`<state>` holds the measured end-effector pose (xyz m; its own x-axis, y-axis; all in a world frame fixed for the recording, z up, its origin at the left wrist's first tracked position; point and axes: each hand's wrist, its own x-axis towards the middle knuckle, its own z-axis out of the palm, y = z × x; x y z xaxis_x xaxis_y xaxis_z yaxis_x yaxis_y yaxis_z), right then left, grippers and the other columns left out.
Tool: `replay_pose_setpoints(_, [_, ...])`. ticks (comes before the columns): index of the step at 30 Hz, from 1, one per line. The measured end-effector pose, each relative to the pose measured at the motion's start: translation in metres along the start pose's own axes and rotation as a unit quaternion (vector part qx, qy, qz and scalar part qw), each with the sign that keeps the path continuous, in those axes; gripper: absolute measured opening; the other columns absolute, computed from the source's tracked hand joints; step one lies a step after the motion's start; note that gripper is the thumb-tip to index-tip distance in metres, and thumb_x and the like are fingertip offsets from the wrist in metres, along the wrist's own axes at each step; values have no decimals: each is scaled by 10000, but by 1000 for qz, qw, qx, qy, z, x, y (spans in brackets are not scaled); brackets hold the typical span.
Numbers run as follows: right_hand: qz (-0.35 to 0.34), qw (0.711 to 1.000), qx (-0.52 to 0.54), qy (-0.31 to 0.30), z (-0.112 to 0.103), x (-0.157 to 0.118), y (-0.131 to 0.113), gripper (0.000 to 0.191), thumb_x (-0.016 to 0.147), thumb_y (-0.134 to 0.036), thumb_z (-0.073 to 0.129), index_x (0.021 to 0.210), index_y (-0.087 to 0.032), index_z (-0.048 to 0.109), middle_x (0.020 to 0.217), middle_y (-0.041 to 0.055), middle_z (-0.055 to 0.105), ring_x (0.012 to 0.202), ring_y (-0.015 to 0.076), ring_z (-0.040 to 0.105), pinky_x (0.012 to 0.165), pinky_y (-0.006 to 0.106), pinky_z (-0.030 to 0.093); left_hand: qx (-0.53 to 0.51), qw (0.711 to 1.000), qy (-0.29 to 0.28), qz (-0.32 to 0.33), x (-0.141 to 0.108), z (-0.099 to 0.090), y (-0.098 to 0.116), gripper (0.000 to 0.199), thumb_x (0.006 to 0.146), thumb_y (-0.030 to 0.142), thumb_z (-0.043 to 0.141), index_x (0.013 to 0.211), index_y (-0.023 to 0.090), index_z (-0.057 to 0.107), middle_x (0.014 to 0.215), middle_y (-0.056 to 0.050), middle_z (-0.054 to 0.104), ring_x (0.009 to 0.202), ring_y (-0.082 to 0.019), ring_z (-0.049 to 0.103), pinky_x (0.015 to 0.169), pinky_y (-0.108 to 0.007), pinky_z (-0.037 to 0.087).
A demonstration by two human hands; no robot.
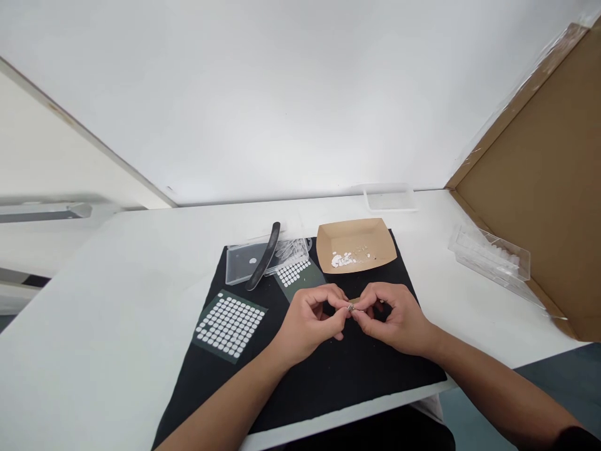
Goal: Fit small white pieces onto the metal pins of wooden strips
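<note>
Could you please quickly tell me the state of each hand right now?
Left hand: closed, pinching a tiny greyish piece.
Right hand: closed, pinching the same tiny greyish piece.

Worktop white; mat plain black; curved file black, with a greyish face; paper tray plain kraft brown, with white pieces inside. Left sheet and upper sheet both dark green, patterned with rows of white rounded dots, the upper one only in part. Small item greyish, upright cardboard brown, wall white.
</note>
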<state>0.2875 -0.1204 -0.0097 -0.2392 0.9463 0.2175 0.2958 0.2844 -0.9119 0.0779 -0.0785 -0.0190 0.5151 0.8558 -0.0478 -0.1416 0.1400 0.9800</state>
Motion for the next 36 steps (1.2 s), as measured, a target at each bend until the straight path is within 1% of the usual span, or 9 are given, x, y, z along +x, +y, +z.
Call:
replay_pose_setpoints(5, [-43,999,-5,15,0,0,2,17,946,-216,748,943,-226,761,797,-14,710,678,116,636,630,258,468,-7,999,-20,27,0,-4,-2,180,853,316,849,874,139,822,900,-81,677,718,-157,664,456,-222,625])
replay_pose_setpoints(8, [-74,997,-16,26,-1,1,3,32,958,-207,737,975,-229,752,806,-11,711,690,121,647,637,256,483,15,999,-25,38,-2,-5,-2,184,853,311,858,918,142,826,925,-89,675,758,-168,675,477,-216,625])
replay_pose_setpoints(13, [-168,981,-91,43,-3,3,6,41,985,-197,718,996,-235,708,835,6,744,727,144,677,676,278,522,44,998,-1,42,-2,-4,1,213,823,323,896,843,130,809,917,-89,670,751,-165,679,478,-211,621])
replay_pose_setpoints(15, [-187,973,-124,49,-3,3,7,48,996,-200,721,1009,-239,696,877,15,766,776,156,699,704,290,532,40,998,4,40,-1,-4,1,221,827,333,894,824,131,805,910,-86,664,749,-170,679,463,-218,622])
replay_pose_setpoints(18, [-186,970,-148,50,-5,3,8,41,1021,-220,714,1048,-249,702,934,19,791,819,162,716,741,302,543,36,999,3,36,-1,-4,0,224,838,341,887,820,133,805,918,-89,660,777,-182,681,456,-225,630])
replay_pose_setpoints(23, [-175,970,-162,45,-6,3,7,79,1039,-214,704,1096,-268,711,976,-9,812,848,158,711,770,298,537,30,999,-16,39,-2,-5,2,237,883,367,851,835,138,819,913,-93,659,775,-178,667,443,-214,621])
replay_pose_setpoints(28, [-174,970,-162,43,-7,4,4,101,1042,-202,697,1112,-273,714,965,-11,806,842,158,708,770,301,545,28,998,-40,39,-1,-4,7,264,929,404,804,890,144,831,907,-85,653,763,-167,652,455,-210,620])
replay_pose_setpoints(32, [-190,970,-143,53,-8,6,4,97,1036,-200,696,1112,-251,729,997,38,765,910,177,719,797,311,577,39,998,-38,34,1,-3,8,293,946,437,783,923,146,809,877,-61,630,736,-152,634,468,-204,613])
replay_pose_setpoints(36, [-199,970,-127,64,-10,8,5,99,1021,-201,711,1100,-233,760,964,55,682,856,169,680,718,287,574,39,998,-47,29,2,-3,7,298,960,443,768,949,146,791,891,-43,608,702,-123,603,502,-205,615])
